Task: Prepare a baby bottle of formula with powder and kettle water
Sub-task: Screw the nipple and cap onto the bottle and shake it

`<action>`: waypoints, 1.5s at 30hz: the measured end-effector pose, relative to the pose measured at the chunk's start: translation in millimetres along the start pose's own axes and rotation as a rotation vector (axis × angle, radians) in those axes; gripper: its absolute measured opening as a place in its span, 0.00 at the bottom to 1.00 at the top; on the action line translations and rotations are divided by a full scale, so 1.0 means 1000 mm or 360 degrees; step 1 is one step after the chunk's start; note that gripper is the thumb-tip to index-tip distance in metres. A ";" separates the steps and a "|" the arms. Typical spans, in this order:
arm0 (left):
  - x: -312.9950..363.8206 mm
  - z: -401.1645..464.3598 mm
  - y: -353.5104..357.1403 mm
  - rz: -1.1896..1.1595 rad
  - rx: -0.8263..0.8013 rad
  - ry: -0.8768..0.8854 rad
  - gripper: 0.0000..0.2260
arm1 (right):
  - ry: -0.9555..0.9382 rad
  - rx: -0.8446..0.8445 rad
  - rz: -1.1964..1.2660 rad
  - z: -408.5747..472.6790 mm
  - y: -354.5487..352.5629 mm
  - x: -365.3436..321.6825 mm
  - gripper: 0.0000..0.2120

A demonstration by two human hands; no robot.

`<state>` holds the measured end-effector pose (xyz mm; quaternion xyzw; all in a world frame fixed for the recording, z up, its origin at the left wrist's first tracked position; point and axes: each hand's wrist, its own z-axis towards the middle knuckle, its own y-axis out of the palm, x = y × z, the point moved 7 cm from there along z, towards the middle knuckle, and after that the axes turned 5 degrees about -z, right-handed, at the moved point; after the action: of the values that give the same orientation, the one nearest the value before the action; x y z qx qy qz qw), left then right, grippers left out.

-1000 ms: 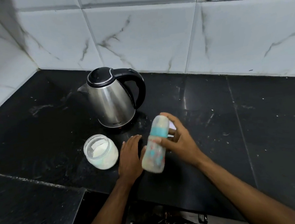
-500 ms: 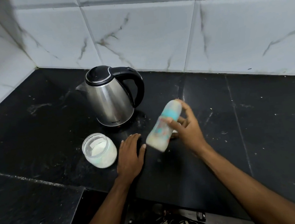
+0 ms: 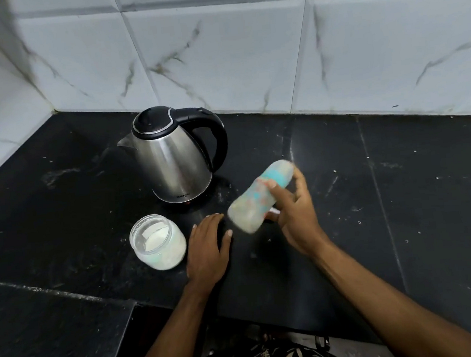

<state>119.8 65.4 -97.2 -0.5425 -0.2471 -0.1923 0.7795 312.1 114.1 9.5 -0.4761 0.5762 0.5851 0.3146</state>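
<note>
Your right hand grips the tilted bottle. Your left hand lies flat and open on the counter, beside the jar.

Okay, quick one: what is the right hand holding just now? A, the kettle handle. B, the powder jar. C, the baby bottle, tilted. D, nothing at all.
C: the right hand grips the baby bottle tilted above the counter, apart from the kettle and the jar.
</note>
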 end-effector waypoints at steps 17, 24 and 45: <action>0.002 -0.001 -0.002 -0.0013 0.0009 -0.0016 0.21 | -0.0077 -0.0043 -0.0214 0.006 0.000 -0.009 0.29; -0.006 0.002 0.007 0.0087 -0.0099 0.0020 0.23 | -0.0142 -0.0505 -0.0623 -0.012 0.019 0.006 0.32; -0.008 0.003 0.011 0.0162 -0.0168 0.0018 0.25 | -0.0112 -0.0601 -0.0606 -0.017 0.025 0.003 0.33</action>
<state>118.5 72.3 -109.2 -0.5936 -0.2044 -0.1683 0.7599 291.2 93.8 17.8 -0.6056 0.3456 0.6286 0.3444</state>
